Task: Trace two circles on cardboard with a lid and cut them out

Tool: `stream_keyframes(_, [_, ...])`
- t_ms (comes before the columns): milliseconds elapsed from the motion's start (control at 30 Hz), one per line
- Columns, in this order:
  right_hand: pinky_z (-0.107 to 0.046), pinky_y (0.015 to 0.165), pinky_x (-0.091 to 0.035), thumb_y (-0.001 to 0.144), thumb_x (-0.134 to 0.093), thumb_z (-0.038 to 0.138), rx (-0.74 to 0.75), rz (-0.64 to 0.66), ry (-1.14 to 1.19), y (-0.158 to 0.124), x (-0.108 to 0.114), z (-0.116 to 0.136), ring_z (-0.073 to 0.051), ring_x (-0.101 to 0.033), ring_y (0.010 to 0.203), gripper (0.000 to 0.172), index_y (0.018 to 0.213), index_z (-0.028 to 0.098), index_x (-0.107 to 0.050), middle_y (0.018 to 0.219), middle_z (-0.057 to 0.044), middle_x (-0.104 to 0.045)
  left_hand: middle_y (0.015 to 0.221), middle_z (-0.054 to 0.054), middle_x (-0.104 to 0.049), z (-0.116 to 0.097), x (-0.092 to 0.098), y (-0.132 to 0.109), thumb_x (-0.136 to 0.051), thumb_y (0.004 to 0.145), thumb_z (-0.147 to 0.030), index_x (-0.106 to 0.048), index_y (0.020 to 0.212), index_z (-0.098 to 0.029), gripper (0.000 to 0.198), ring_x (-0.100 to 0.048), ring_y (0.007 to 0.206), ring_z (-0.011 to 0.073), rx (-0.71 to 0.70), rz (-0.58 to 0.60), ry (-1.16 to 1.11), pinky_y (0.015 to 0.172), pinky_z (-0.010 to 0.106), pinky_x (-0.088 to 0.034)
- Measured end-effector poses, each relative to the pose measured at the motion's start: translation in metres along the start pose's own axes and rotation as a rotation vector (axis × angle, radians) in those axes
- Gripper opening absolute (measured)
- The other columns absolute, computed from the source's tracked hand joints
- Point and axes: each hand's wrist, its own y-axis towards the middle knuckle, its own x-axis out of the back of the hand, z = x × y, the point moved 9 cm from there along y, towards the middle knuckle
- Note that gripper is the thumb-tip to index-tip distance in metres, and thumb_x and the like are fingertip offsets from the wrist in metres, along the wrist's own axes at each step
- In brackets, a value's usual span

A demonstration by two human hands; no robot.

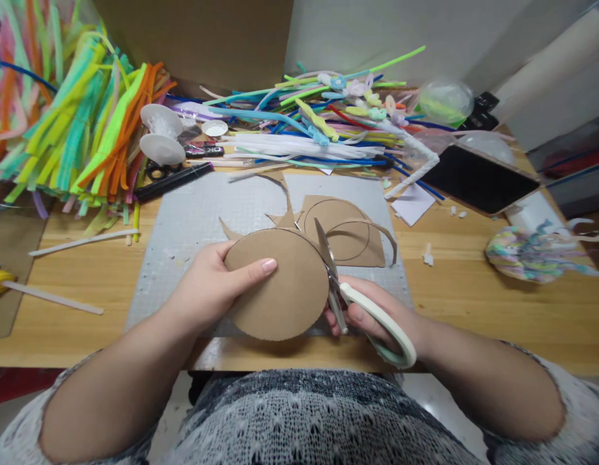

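My left hand [212, 284] grips a brown cardboard disc [280, 284] by its left edge, thumb on top, over the near edge of a grey cutting mat [192, 219]. My right hand [371, 316] is closed round the pale green handles of a pair of scissors [350, 297]. Their blades point away from me along the disc's right edge. Behind the disc lies a cardboard offcut [347, 236] with a drawn circle and curled trimmed strips.
Heaps of coloured pipe cleaners [86, 129] fill the left side and the back [318, 123] of the wooden table [473, 303]. A black marker [173, 182], white plastic cups [161, 148], a tablet [478, 177], white paper [413, 203] and a pastel woven piece [532, 255] lie around.
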Motion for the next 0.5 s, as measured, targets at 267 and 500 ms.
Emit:
stream_keyframes(267, [-0.025, 0.051, -0.038, 0.077, -0.051, 0.065, -0.054, -0.075, -0.055, -0.001, 0.006, -0.009, -0.010, -0.045, 0.058, 0.049, 0.080, 0.017, -0.046, 0.069, 0.000, -0.049, 0.078, 0.009, -0.072, 0.003, 0.005, 0.001, -0.075, 0.064, -0.033, -0.070, 0.091, -0.017, 0.032, -0.068, 0.070, 0.0257, -0.019, -0.024, 0.050, 0.053, 0.029, -0.057])
stream_keyframes(500, [-0.023, 0.046, -0.036, 0.077, -0.051, 0.064, -0.063, -0.106, -0.069, -0.002, 0.008, -0.010, -0.008, -0.044, 0.052, 0.048, 0.079, 0.016, -0.048, 0.063, 0.002, -0.048, 0.084, 0.009, -0.073, 0.002, 0.003, 0.001, -0.076, 0.064, -0.032, -0.070, 0.091, -0.017, 0.031, -0.068, 0.072, 0.0248, -0.013, 0.008, 0.022, 0.054, 0.027, -0.056])
